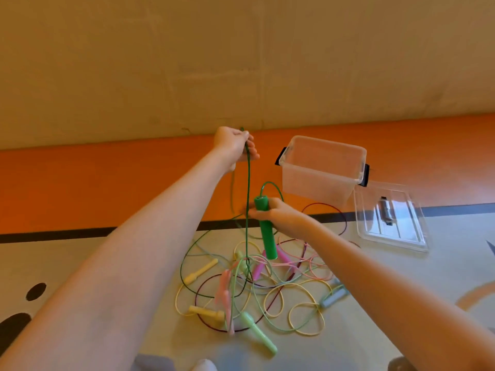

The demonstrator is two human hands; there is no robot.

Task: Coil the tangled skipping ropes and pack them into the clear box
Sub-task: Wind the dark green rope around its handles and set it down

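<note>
My left hand (235, 145) is raised high and pinches the dark green cord (248, 188), which hangs taut down into the pile. Lower and to the right, my right hand (278, 214) grips a dark green handle (265, 228) near its top; the cord loops out of the handle's upper end. Below both hands, several tangled skipping ropes (257, 287) lie on the floor: yellow, pink, light green, maroon and pale blue cords with their handles. The clear box (322, 170) stands open and empty behind the pile, to the right.
The box's clear lid (388, 218) lies flat on the floor to the right of the box. An orange floor band and a black line (53, 234) run across behind the pile. A beige wall (241, 62) rises beyond.
</note>
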